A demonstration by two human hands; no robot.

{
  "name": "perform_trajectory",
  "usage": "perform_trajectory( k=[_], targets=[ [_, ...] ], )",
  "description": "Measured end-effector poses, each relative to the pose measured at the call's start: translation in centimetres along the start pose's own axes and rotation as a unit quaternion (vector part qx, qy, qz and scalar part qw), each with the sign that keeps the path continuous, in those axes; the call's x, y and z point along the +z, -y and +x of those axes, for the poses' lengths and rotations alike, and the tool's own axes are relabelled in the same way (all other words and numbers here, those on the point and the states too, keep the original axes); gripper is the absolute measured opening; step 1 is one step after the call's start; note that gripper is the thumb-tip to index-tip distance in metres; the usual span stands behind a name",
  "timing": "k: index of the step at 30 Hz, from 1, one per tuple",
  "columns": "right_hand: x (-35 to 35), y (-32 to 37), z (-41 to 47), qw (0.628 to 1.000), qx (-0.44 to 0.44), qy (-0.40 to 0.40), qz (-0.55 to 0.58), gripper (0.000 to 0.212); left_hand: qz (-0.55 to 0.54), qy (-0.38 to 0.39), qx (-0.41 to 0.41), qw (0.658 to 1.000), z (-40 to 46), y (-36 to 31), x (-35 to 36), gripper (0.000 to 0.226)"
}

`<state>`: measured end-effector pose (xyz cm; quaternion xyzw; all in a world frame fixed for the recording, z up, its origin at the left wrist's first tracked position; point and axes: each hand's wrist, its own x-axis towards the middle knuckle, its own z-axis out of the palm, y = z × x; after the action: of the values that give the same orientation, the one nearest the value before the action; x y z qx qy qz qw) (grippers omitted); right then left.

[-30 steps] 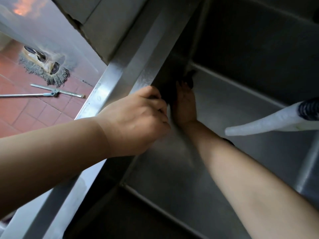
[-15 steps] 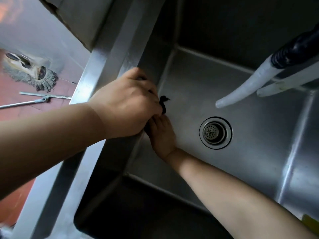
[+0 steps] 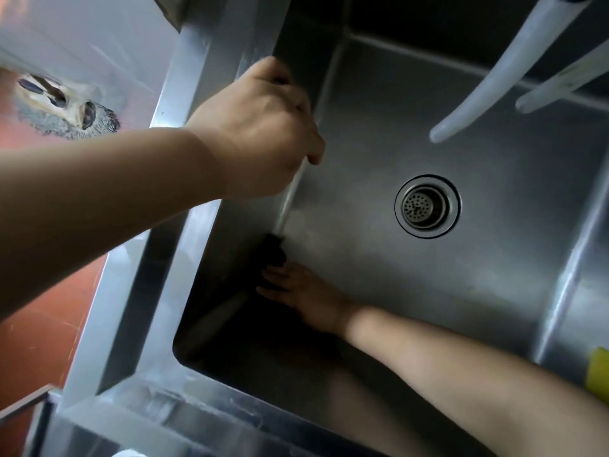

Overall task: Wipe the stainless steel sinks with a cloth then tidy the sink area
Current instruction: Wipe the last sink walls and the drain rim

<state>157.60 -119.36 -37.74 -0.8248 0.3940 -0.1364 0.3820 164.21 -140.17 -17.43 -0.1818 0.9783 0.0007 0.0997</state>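
Note:
A deep stainless steel sink (image 3: pixel 412 301) fills the view, with a round drain strainer (image 3: pixel 427 206) in its floor. My left hand (image 3: pixel 263 127) grips the sink's left rim (image 3: pixel 184 77), fingers curled over the edge. My right hand (image 3: pixel 303 295) reaches down inside and presses a dark cloth (image 3: pixel 274 250) against the foot of the left wall, where wall and floor meet. Its fingers lie stretched out on the cloth. Most of the cloth is lost in shadow.
Two pale hoses (image 3: pixel 487 84) (image 3: pixel 560 84) hang over the sink's far right. A yellow object (image 3: pixel 598 374) sits on the right ledge. Left of the sink is red tiled floor (image 3: pixel 33 324), with a grey mop head (image 3: pixel 66 110) lying on it.
My right hand has slid the cloth along the left wall toward the near corner. My left hand stays on the rim. The view has shifted right, showing the drain.

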Motion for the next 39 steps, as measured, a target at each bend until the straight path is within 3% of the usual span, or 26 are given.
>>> perform_trajectory(
  k=[2, 10, 15, 20, 25, 28, 32, 35, 39],
  targets=[
    [-0.3, -0.1, 0.1, 0.998, -0.016, 0.065, 0.006, 0.053, 0.004, -0.004, -0.004, 1.0, 0.0, 0.0, 0.1, 0.035],
    [-1.7, 0.6, -1.6, 0.996, 0.043, 0.074, 0.021, 0.05, 0.016, 0.008, -0.012, 1.0, -0.1, -0.3, -0.4, 0.034],
    [-4.2, 0.5, -10.1, 0.993, 0.077, 0.084, 0.01, 0.045, 0.034, 0.029, -0.018, 0.999, -0.1, -0.5, -0.7, 0.034],
    [-7.0, 0.0, -19.6, 0.984, 0.069, 0.11, -0.118, 0.053, 0.029, 0.018, -0.02, 0.999, -0.2, -0.6, -0.8, 0.036],
    [-8.0, -1.2, -24.1, 0.94, 0.13, 0.232, -0.212, 0.094, 0.016, -0.002, -0.02, 1.0, -0.1, -0.5, -0.6, 0.035],
    [-6.4, -1.5, -21.0, 0.945, 0.132, 0.184, -0.236, 0.086, 0.013, -0.001, -0.019, 1.0, 0.0, -0.5, -0.5, 0.035],
    [-4.4, -2.0, -13.5, 0.974, 0.105, 0.073, -0.188, 0.068, 0.011, 0.002, -0.015, 1.0, 0.1, -0.4, -0.4, 0.036],
    [-3.5, -1.7, -4.9, 0.97, 0.12, -0.016, -0.212, 0.042, 0.011, -0.001, -0.01, 1.0, 0.1, -0.4, -0.4, 0.035],
    [-3.7, -1.0, 2.6, 0.962, 0.205, -0.061, -0.17, 0.063, 0.015, -0.004, -0.005, 1.0, -0.1, -0.4, -0.4, 0.034]
  ],
)
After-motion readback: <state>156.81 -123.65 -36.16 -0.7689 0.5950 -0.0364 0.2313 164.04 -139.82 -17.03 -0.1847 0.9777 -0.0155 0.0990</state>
